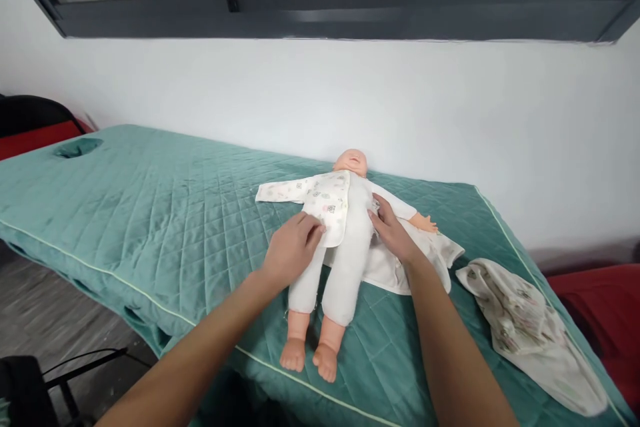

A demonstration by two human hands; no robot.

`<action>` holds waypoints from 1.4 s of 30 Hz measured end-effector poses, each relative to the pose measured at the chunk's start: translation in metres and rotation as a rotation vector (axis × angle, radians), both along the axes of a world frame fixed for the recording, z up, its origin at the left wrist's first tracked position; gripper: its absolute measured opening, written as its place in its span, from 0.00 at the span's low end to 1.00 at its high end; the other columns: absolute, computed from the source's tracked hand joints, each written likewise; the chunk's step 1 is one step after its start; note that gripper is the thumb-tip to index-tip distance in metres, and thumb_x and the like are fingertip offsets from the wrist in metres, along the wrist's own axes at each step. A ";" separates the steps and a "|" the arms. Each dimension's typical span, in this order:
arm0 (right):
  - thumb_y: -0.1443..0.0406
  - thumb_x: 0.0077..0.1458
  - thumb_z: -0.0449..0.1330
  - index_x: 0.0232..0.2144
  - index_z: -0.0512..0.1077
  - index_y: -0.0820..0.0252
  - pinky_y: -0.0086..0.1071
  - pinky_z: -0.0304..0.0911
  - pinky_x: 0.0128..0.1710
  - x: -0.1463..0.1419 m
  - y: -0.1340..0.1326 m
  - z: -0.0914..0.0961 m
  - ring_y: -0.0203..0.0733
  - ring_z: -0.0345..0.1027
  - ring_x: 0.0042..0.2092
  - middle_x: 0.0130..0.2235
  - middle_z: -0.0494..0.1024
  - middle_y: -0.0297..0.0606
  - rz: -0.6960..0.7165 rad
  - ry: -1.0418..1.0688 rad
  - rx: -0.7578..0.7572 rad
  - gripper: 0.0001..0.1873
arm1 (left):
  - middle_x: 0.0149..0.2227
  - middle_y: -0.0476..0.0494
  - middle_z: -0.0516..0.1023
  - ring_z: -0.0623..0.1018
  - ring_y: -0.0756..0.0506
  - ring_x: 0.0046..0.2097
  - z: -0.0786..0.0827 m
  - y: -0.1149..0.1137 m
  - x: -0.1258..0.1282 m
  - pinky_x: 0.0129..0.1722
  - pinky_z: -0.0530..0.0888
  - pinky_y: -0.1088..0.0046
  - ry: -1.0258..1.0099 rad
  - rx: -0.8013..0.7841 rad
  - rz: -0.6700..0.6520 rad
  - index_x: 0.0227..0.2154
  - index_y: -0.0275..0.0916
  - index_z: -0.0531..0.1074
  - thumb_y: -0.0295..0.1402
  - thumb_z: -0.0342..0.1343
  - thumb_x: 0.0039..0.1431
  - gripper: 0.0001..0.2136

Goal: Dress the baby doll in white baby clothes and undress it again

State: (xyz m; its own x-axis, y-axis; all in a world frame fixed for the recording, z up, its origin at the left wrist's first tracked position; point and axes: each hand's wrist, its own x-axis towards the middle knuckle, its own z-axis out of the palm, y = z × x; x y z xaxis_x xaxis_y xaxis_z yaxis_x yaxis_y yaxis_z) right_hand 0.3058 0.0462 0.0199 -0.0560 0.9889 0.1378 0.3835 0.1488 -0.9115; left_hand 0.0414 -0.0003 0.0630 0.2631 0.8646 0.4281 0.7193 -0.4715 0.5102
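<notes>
A baby doll [353, 213] in a white padded bodysuit lies on its back, bare feet toward me. A patterned baby shirt [327, 203] covers one of its arms and part of its chest; the rest spreads beneath the doll's other side. Near the lower edge of the front panel, my left hand [295, 247] is closed on the shirt with bent fingers. Between the doll's body and its uncovered arm, my right hand [393, 230] holds a small bunched bit of the shirt between thumb and fingers. Part of that grip is hidden.
A quilted green bed cover [200, 227] lies under everything, against a white wall [450, 107]. A crumpled patterned garment [530, 327] rests at the right edge. Red chairs [600, 320] stand beyond the bed's ends. The cover has a hole [77, 147] at far left.
</notes>
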 end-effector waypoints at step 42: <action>0.57 0.56 0.58 0.41 0.78 0.58 0.47 0.62 0.55 0.046 -0.027 0.038 0.54 0.73 0.52 0.47 0.81 0.44 -0.525 -0.342 -0.210 0.15 | 0.43 0.45 0.81 0.79 0.42 0.40 0.057 0.145 0.205 0.35 0.70 0.69 0.714 -0.154 -0.599 0.46 0.45 0.70 0.36 0.56 0.54 0.15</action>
